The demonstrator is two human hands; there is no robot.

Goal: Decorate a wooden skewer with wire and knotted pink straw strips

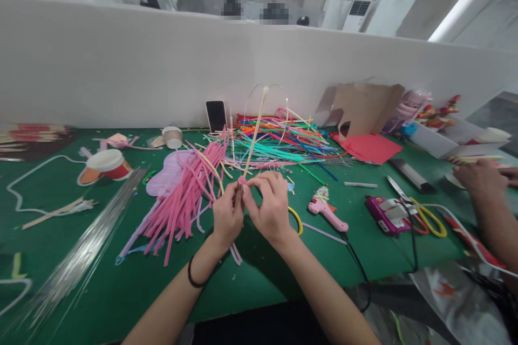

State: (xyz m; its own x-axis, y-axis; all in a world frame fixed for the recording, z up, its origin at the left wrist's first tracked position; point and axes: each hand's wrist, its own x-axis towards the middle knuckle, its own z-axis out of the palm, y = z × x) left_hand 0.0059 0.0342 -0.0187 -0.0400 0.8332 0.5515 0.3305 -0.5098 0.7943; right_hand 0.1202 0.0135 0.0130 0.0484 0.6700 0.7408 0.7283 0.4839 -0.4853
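Observation:
My left hand is closed round the lower end of a pale wooden stick, which stands nearly upright, leaning slightly right. A small pink fuzzy piece, which looks like pipe cleaner, sits at the stick's base between my fingertips. My right hand pinches at this pink piece with thumb and finger; its other fingers are bent. Thin clear loops arch near the stick's top. Just left of my hands lies a heap of pink pipe cleaners, partly over a lilac fuzzy shape.
Behind lie multicoloured pipe cleaners and a phone. To the right are a pink glue gun, scissors, a purple power strip and another person's hand. Wires and a paper cup are left.

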